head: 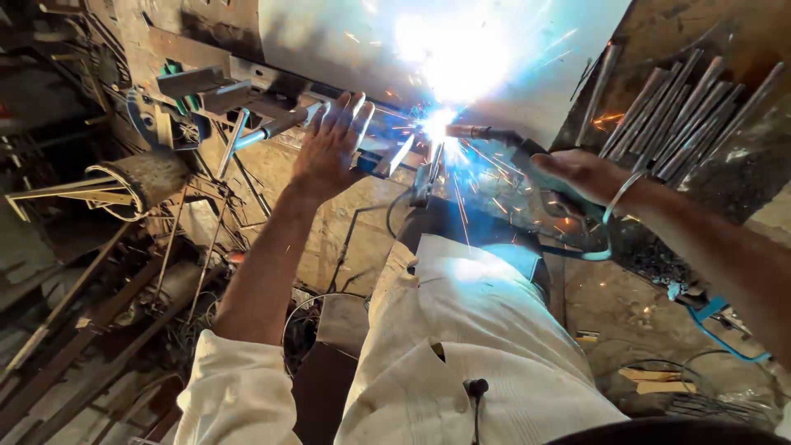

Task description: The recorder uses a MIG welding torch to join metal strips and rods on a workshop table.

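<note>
No packages, labels, signs or screens can be made out anywhere in this welding scene.

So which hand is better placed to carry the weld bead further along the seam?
Probably the right hand: it grips the welding torch, whose tip sits at the bright arc. The left hand lies open, flat on the metal frame.
</note>
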